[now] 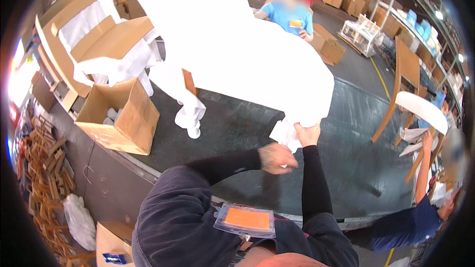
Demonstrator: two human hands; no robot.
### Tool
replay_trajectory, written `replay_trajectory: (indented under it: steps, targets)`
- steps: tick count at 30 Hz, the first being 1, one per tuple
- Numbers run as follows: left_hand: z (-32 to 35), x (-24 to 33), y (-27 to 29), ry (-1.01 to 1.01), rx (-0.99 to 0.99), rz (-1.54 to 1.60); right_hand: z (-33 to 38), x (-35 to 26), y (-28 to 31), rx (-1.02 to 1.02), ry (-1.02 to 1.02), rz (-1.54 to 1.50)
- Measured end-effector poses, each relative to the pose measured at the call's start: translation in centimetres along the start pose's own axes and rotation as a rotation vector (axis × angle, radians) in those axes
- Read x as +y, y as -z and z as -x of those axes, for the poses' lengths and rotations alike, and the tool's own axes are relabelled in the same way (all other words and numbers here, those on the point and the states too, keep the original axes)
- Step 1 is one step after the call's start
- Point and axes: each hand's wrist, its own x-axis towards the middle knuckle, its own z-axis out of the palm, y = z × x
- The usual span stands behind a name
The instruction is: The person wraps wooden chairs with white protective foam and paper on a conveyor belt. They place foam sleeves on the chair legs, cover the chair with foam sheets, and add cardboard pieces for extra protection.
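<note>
A badge [246,220] with an orange card hangs at the chest, near the lower edge; the dark sleeves rise from there, and the torso below is cut off by the frame.

The left hand [276,158] is blurred; its fingers seem curled in against the loose white corner of the wrap [284,135], but whether they pinch it I cannot tell; just beside it the right hand [308,134] reaches up, fingers clenched on the lower edge of the wrap [257,54]. The wrap is a big white sheet spread over something bulky on the dark worktop [237,118]; what lies under it is hidden, save a brown wooden bit [188,82] showing through a gap at its left, with more white sheeting [190,113] bunched below that.

To the left an open box [121,116] stands on the worktop's edge, pale rolls inside hard to make out; behind it flat cardboard [106,37] and white sheet pile up.

At the right a person in blue [410,222] reaches up to a chair [413,104], partly cut off by the rim; beyond the wrap another person in blue [292,15] stands, body mostly hidden by the sheet.
</note>
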Motion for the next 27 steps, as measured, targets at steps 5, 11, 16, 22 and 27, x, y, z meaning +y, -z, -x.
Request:
replay_trajectory:
  steps: [5, 11, 16, 22, 27]
  targets:
    - [10.3, 13.6, 20.1, 0.299, 1.330, -1.129, 5.7, 4.8, -0.7, -0.110, 0.290, 0.239]
    - [13.7, 12.5, 38.9, 0.749, 1.342, -0.683, 4.8, 4.2, -0.4, -0.103, 0.364, 0.233]
    - [8.3, 8.6, 44.3, 0.714, 1.453, -0.508, 2.0, -1.7, 2.1, -0.102, 0.297, 0.215]
    - [8.3, 6.0, 44.3, 0.533, 1.619, -0.169, 1.0, -5.9, 5.0, -0.444, -0.063, -0.255]
    - [8.3, 5.6, 42.9, 0.484, 1.572, 0.030, 0.5, -5.2, 4.4, -0.334, -0.012, -0.159]
